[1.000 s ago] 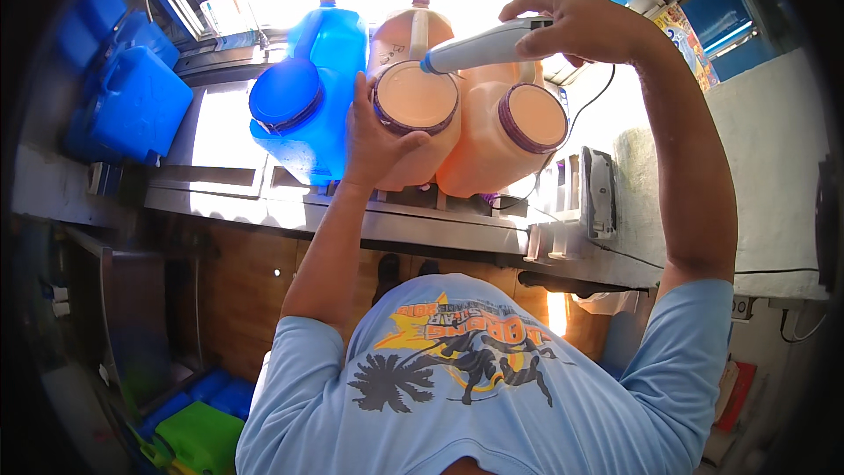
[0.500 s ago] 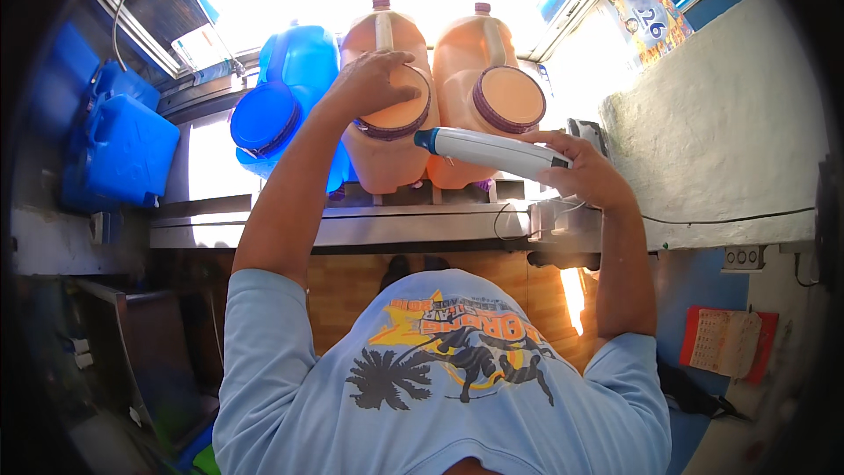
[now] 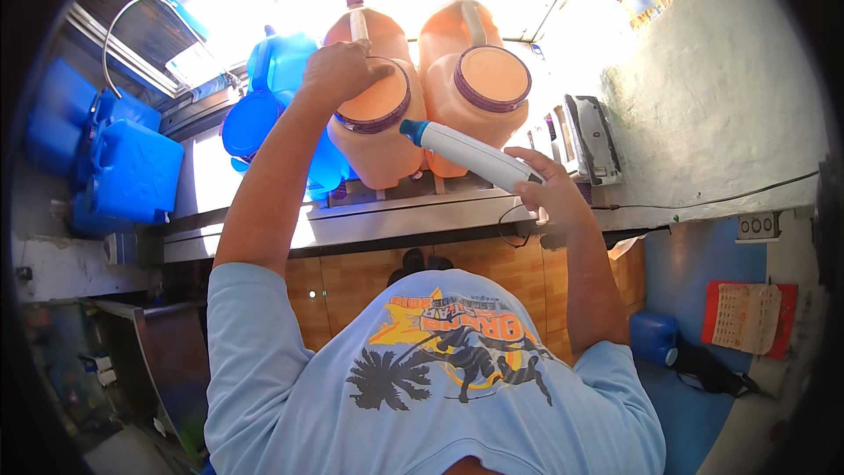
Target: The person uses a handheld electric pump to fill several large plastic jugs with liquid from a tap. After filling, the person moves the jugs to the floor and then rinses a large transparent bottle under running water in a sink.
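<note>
Two peach-tinted water jugs with round, purple-edged lids stand side by side on a counter before me. My left hand (image 3: 338,76) grips the left peach jug (image 3: 378,156) where its handle meets the lid, with the thumb stretched over the lid. Most of its fingers are hidden behind the hand. My right hand (image 3: 552,189) is closed round the back end of a long white handheld tool with a teal nozzle (image 3: 462,151). That nozzle points at the lower right rim of the same lid, close to it. To the right stands the other peach jug (image 3: 479,134).
A blue jug (image 3: 290,79) stands left of my left forearm. Further left are blue containers (image 3: 132,167) and a curved hose (image 3: 110,44). A white and dark device (image 3: 593,136) sits by the right wall, where a cable (image 3: 721,202) runs along. The counter edge (image 3: 387,215) crosses before me.
My head view has shifted and turned. My left hand has drawn back from the lid toward the handle. The white tool slants more steeply, its nozzle still close to the lid.
</note>
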Motion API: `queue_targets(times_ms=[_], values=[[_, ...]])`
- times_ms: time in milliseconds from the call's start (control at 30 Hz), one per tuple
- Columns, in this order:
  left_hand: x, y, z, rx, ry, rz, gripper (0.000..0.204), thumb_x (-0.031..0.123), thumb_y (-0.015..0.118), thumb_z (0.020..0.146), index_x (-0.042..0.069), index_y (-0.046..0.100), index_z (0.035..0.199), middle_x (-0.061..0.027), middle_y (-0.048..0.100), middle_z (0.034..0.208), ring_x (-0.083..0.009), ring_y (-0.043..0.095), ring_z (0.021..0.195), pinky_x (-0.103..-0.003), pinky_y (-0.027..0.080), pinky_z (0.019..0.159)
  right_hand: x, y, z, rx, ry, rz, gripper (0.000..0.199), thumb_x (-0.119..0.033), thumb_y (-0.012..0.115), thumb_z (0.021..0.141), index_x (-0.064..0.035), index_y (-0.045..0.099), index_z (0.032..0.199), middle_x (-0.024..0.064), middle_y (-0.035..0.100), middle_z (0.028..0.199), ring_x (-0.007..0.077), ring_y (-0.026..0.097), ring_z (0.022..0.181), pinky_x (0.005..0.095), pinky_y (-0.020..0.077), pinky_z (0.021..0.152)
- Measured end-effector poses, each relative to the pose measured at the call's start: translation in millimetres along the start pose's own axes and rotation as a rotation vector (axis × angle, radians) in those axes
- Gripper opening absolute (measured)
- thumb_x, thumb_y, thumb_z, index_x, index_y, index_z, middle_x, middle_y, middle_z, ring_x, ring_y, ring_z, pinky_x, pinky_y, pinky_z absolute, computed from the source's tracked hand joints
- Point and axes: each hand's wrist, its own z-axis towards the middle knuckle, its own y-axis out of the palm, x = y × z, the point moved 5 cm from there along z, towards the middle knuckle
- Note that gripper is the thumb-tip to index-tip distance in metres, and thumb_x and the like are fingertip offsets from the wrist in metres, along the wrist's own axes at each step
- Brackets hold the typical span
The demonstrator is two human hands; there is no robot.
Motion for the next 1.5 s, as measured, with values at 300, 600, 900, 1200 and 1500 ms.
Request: queue_targets(times_ms=[300,600,900,1200,1500], values=[[16.1,15.7,4.2,-0.123,0.015,0.019,0.089,0.062,0.077,0.072,0.01,0.056,0.142,-0.0174,0.056,0.145,-0.0344,0.053,0.133,-0.045,0.041,0.113,14.6,-4.7,-2.4,-0.002,-0.058,0.086,0.058,-0.012,0.069,0.085,-0.0076,0.056,0.142,0.0016,0.063,0.091,0.0065,0.052,0.063,0.0239,0.0454,0.055],[38.0,5.6,-13.8,-0.221,0.092,0.099,0.101,0.053,0.08,0.061,0.011,0.05,0.147,-0.0204,0.047,0.149,-0.0391,0.048,0.136,-0.048,0.041,0.113,30.8,-5.4,-2.7,0.018,-0.144,-0.006,0.059,-0.015,0.069,0.084,-0.0085,0.056,0.141,0.0037,0.063,0.097,0.0078,0.055,0.069,0.0245,0.0475,0.058],[43.1,5.1,-3.9,-0.284,-0.09,0.171,0.096,0.059,0.075,0.061,0.009,0.057,0.141,-0.0214,0.06,0.135,-0.0359,0.058,0.126,-0.043,0.047,0.105,27.3,13.8,-13.2,0.015,-0.146,0.014,0.058,-0.014,0.071,0.084,-0.0055,0.056,0.139,0.0052,0.063,0.115,0.0108,0.058,0.093,0.0274,0.0502,0.079],[21.0,-3.9,12.5,-0.213,0.094,0.119,0.092,0.073,0.069,0.07,0.008,0.062,0.136,-0.0169,0.062,0.137,-0.0333,0.059,0.128,-0.042,0.047,0.105,44.6,26.2,-13.1,0.083,-0.218,0.048,0.066,-0.01,0.068,0.078,-0.0087,0.054,0.143,0.0071,0.062,0.114,0.0103,0.057,0.082,0.0265,0.0497,0.066],[15.7,-10.9,9.7,-0.115,0.142,0.268,0.077,0.069,0.066,0.078,0.013,0.066,0.131,-0.0137,0.066,0.132,-0.0313,0.064,0.118,-0.044,0.049,0.1,48.1,39.3,-12.9,0.067,-0.238,0.11,0.068,-0.014,0.069,0.079,-0.0044,0.051,0.144,0.0061,0.061,0.109,0.0095,0.055,0.079,0.0246,0.0478,0.064]])
